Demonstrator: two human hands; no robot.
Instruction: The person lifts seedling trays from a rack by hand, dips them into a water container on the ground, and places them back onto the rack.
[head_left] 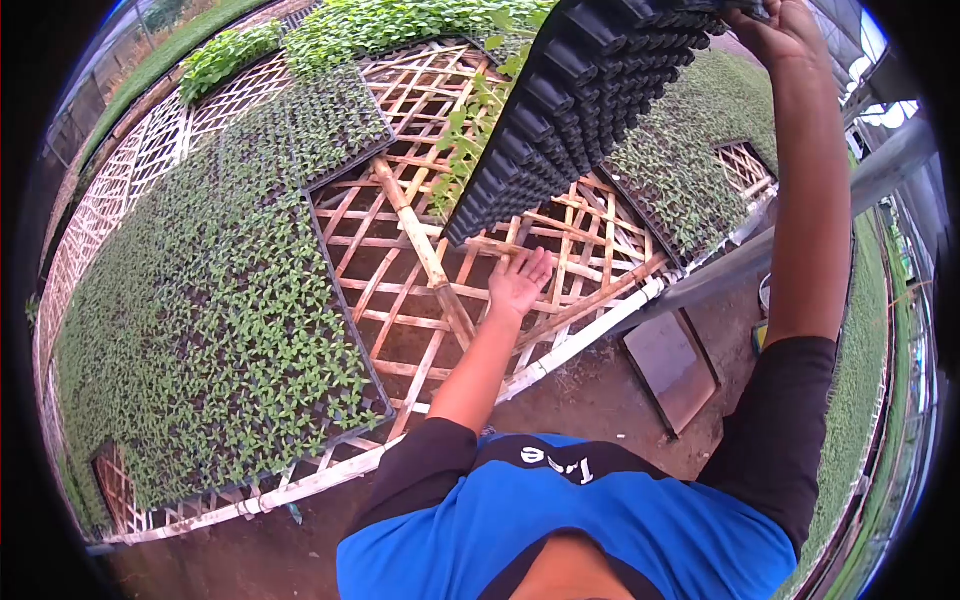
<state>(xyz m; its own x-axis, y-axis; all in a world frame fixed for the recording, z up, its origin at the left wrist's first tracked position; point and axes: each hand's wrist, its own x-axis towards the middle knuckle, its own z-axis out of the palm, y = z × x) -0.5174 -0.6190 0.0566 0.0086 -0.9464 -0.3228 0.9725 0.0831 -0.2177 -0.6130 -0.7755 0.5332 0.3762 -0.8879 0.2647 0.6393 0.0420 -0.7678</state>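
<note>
My right hand is raised high at the upper right and grips the edge of a black plastic seedling tray. The tray hangs tilted, with the undersides of its cells showing and a lower corner pointing down to the left. My left hand is open below the tray, palm up and fingers stretched, apart from its lower edge. Beneath that hand lies a lattice bench of wooden or bamboo strips. Leafy green stems show just left of the raised tray.
Trays of green seedlings cover the bench on the left; more seedling trays stand behind on the right. A loose bamboo pole lies across the lattice. A grey pipe runs along the right, with a flat dark-rimmed panel on the ground.
</note>
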